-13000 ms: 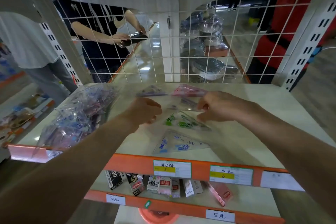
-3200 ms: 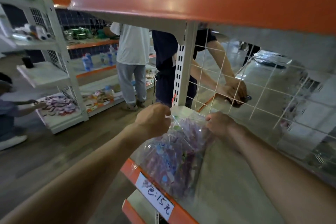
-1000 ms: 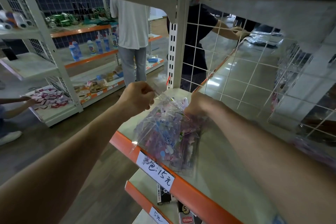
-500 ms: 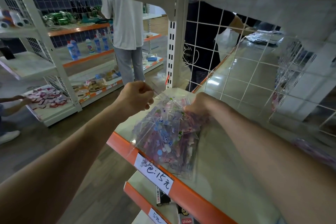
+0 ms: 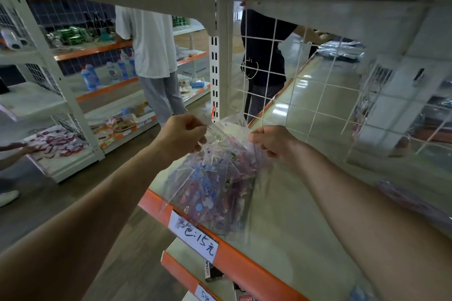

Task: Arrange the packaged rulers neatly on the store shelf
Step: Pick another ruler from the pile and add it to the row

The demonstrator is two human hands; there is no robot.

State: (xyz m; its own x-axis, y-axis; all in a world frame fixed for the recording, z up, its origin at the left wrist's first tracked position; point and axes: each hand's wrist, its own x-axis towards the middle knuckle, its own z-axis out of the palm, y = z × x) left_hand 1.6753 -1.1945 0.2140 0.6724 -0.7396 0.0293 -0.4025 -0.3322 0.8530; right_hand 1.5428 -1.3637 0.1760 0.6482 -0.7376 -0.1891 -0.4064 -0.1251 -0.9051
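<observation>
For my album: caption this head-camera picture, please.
The left hand and right hand grip a clear bag of packaged rulers on the shelf.

The thin clear plastic bag [image 5: 227, 212] pinched between my left hand [image 5: 182, 135] and right hand [image 5: 271, 143] is glossy and crinkled; the colour-printed plastic ruler packets [image 5: 208, 190] inside shine too. Beneath my fingers, the cream painted metal shelf board [image 5: 281, 227] looks smooth with a dull sheen, its orange front strip [image 5: 244, 267] glossier. Just below them, the white paper price label [image 5: 193, 236] is matt. Past my knuckles, white coated wire mesh [image 5: 273, 40] looks smooth.
</observation>
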